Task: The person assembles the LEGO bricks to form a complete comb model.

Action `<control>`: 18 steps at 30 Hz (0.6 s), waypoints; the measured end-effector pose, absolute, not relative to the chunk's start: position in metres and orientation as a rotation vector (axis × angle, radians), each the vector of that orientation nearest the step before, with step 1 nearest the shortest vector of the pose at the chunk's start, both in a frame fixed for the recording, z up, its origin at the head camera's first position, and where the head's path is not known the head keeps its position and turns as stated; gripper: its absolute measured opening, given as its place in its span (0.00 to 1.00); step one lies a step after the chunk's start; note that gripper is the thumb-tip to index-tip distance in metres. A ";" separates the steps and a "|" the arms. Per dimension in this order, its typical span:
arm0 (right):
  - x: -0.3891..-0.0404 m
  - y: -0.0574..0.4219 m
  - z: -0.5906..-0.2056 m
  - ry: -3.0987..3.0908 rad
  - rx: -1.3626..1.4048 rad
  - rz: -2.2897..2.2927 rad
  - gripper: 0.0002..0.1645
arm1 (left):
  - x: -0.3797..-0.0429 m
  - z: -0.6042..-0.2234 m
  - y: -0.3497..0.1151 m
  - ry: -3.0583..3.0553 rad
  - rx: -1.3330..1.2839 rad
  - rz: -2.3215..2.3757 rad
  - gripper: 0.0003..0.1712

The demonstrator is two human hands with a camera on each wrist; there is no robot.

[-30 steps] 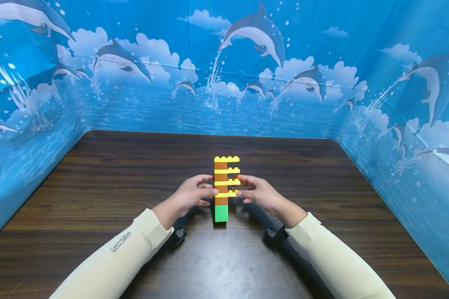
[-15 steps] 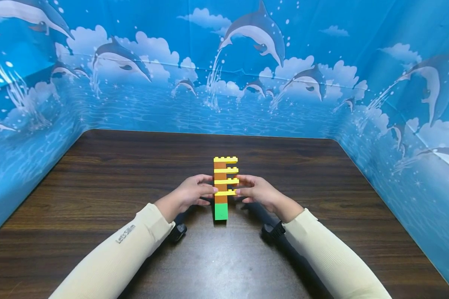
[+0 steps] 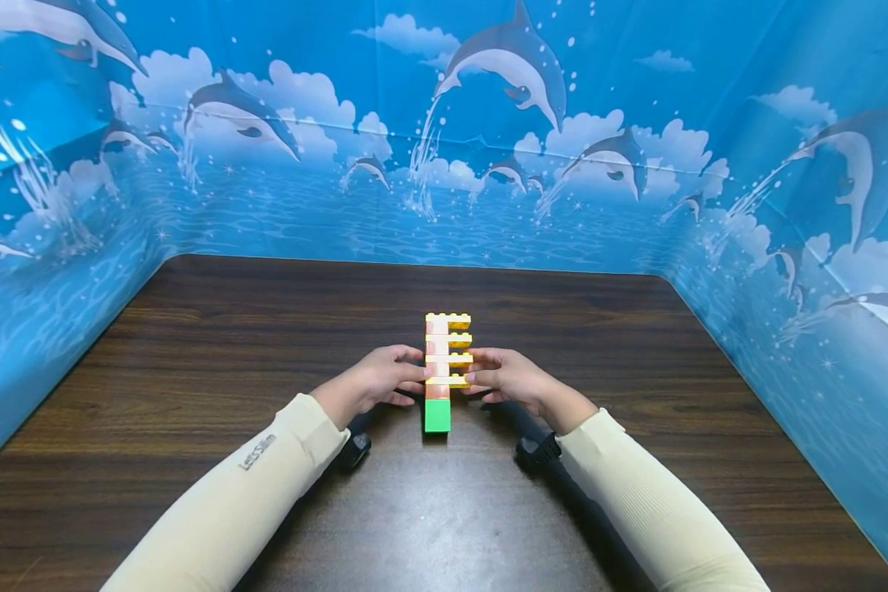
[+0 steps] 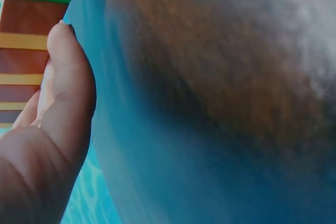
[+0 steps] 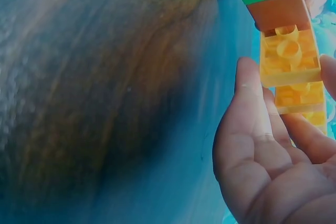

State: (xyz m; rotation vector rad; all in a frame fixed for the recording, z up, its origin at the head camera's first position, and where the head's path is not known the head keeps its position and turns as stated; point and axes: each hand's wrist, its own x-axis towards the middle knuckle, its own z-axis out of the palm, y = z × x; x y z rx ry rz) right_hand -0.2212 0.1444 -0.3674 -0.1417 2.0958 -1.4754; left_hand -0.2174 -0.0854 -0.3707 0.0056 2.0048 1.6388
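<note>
A tower of toy building blocks [image 3: 437, 415] stands in the middle of the head view, green at the bottom, with orange bricks and several yellow plates above. The yellow plates jut out to the right. My left hand [image 3: 373, 378] holds the tower's left side, its thumb at the front edge of the lowest yellow plate [image 5: 291, 53]. From the right, my right hand [image 3: 514, 380] pinches the jutting plate ends between thumb and fingers. In the right wrist view the hollow plate undersides show beside the right hand's fingers [image 5: 239, 129]. Part of the left fingers is hidden behind the tower.
The dark wood-grain table [image 3: 266, 329] spreads around the tower. A blue curtain with dolphins [image 3: 311, 205] borders its back and sides. A black wrist camera [image 3: 538, 450] sits under the right sleeve, and another black wrist camera [image 3: 355, 450] under the left.
The tower looks slightly shorter, its base a little farther from me, and its orange front now shines with pale glare. Both hands stay on it, with the forearms shifted slightly.
</note>
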 end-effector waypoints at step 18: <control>-0.224 0.143 -0.373 2.226 -0.149 -1.359 0.33 | -0.228 -0.376 -0.081 2.026 -0.054 1.561 0.31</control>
